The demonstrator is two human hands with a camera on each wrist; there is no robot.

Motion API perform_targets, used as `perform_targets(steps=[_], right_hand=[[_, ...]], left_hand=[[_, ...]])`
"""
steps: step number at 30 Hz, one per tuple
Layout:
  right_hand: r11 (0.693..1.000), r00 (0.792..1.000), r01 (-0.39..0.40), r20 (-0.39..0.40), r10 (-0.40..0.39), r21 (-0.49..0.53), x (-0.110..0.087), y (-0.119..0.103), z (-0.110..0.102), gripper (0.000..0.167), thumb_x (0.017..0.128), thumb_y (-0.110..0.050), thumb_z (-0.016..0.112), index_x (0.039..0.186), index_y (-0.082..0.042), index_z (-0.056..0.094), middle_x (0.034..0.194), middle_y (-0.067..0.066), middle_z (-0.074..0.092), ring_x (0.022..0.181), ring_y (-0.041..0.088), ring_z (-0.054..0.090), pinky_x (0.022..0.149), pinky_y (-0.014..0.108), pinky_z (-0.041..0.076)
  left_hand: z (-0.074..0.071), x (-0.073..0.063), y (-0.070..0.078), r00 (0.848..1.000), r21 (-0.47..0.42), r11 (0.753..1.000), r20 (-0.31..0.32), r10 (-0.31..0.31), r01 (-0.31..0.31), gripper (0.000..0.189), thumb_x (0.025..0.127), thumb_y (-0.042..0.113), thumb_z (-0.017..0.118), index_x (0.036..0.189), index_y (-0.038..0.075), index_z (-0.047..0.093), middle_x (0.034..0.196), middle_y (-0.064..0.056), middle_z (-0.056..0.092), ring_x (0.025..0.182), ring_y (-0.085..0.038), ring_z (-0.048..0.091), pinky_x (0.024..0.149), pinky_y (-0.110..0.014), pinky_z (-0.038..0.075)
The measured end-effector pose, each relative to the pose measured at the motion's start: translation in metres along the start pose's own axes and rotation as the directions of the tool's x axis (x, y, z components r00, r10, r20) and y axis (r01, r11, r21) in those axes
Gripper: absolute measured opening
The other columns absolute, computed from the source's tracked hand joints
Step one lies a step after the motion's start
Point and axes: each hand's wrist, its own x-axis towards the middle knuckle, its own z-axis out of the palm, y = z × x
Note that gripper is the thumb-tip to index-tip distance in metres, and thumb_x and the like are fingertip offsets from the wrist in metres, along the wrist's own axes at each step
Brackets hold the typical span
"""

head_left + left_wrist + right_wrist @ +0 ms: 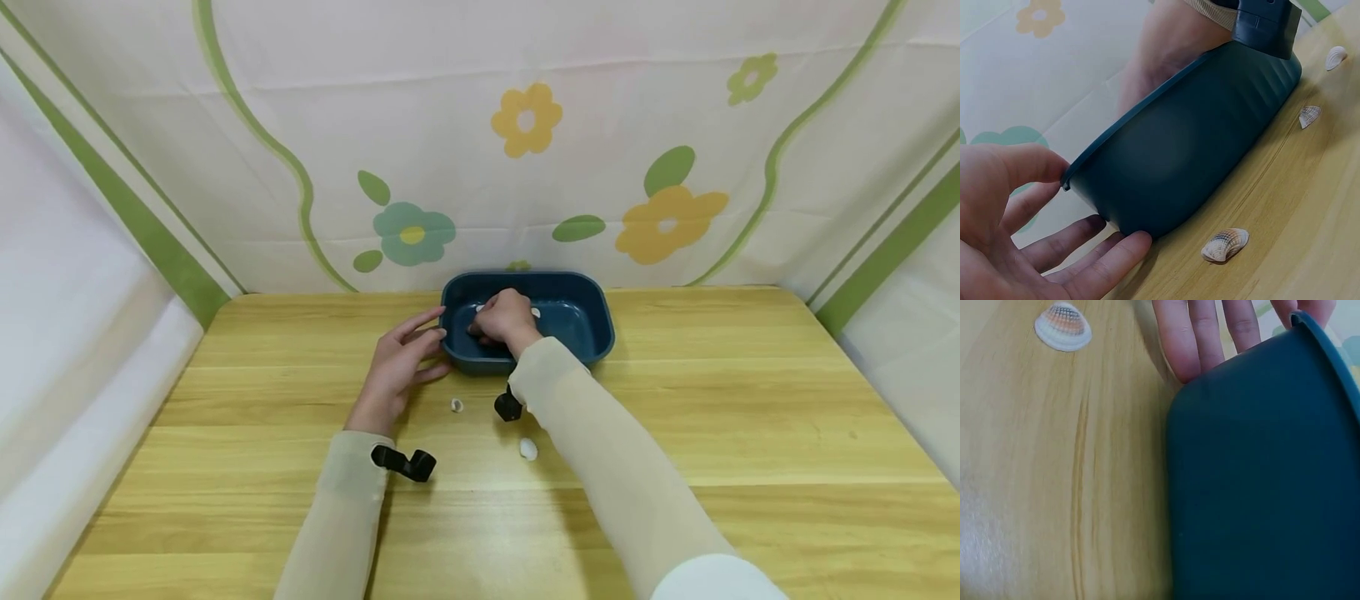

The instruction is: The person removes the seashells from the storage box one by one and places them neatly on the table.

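So the blue-green bin (480, 365) is sitting right up by the far edge of the wooden table (750, 417), roughly midway between the two far corners, with flowery fabric (450, 100) behind it. Left hand (397, 358) is at the bin's left end, fingers spread and pretty straight, tips touching the outer wall and rim, not wrapped round anything. Right hand (506, 315) is down inside the bin with its fingers bent toward the bottom, but the fingertips are tucked out of sight and the left-wrist view only gets a blurry bit above the rim. Honestly can't tell how tight that grip is or whether it's got hold of anything. A couple of pale bits (535, 313) show beside it in the bin, too small and half covered to make out properly. Left-wrist view has three shells on the table: a ridged shell (1225, 245) near the bin's front left corner, then a middle shell (1310, 117) and a far shell (1336, 57) further right. Only two are plain from the head camera, where the right sleeve (622, 467) blocks some tabletop. Right-wrist view is mostly bin wall running off the frame, and the table's near edge is cut off too.
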Motion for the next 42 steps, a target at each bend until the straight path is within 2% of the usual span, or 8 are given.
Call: perform_targets(steps=[4,11,21,28,42], right_hand=[[1.000,1.000,0.020,-0.016,-0.020,-0.007,0.0006,0.0006,0.0017,0.014,0.091,-0.019,0.086,0.082,-0.011,0.079,0.064,0.000,0.072,0.071,0.018,0.074,0.066,0.027,0.054],[1.000,0.999,0.029,-0.013,-0.029,-0.012,0.0006,-0.0001,0.0015,0.012,0.090,-0.019,0.086,0.084,-0.010,0.082,0.069,0.001,0.075,0.073,0.017,0.075,0.072,0.028,0.058],[0.996,0.997,0.069,0.040,-0.066,-0.057,-0.0025,-0.0027,0.0008,0.029,0.093,-0.023,0.081,0.068,-0.015,0.071,0.070,0.002,0.074,0.073,0.019,0.072,0.067,0.027,0.052],[0.996,0.996,0.080,0.039,-0.078,-0.038,-0.0033,-0.0037,0.0011,0.015,0.094,-0.024,0.081,0.084,-0.013,0.081,0.082,0.004,0.078,0.078,0.019,0.073,0.071,0.028,0.055],[0.997,0.996,0.078,0.044,-0.077,-0.027,-0.0034,-0.0026,0.0003,0.010,0.094,-0.022,0.079,0.092,-0.013,0.082,0.081,0.003,0.077,0.077,0.018,0.073,0.077,0.030,0.058]], left_hand=[[-0.0007,0.0001,0.0000,1.000,0.002,1.000,0.000,-0.007,0.007,0.041,0.106,0.024,0.068,0.146,0.032,0.069,0.149,-0.010,0.066,0.113,-0.020,0.073,0.092,-0.042,0.067],[-0.0006,-0.0005,0.0007,1.000,0.005,1.000,-0.005,-0.007,0.007,0.041,0.106,0.024,0.069,0.146,0.032,0.069,0.148,-0.010,0.067,0.115,-0.022,0.073,0.092,-0.042,0.067],[0.0003,-0.0013,0.0015,1.000,-0.002,1.000,-0.010,-0.004,0.004,0.041,0.106,0.024,0.069,0.145,0.032,0.069,0.146,-0.008,0.068,0.116,-0.023,0.074,0.089,-0.042,0.068],[-0.0002,-0.0017,0.0025,1.000,-0.004,1.000,-0.010,0.001,-0.001,0.041,0.106,0.024,0.069,0.146,0.031,0.069,0.145,-0.009,0.069,0.113,-0.021,0.075,0.089,-0.042,0.068],[-0.0007,-0.0011,0.0025,1.000,-0.006,1.000,-0.006,-0.003,0.003,0.040,0.106,0.023,0.069,0.145,0.032,0.069,0.145,-0.009,0.069,0.114,-0.021,0.075,0.090,-0.043,0.068]])
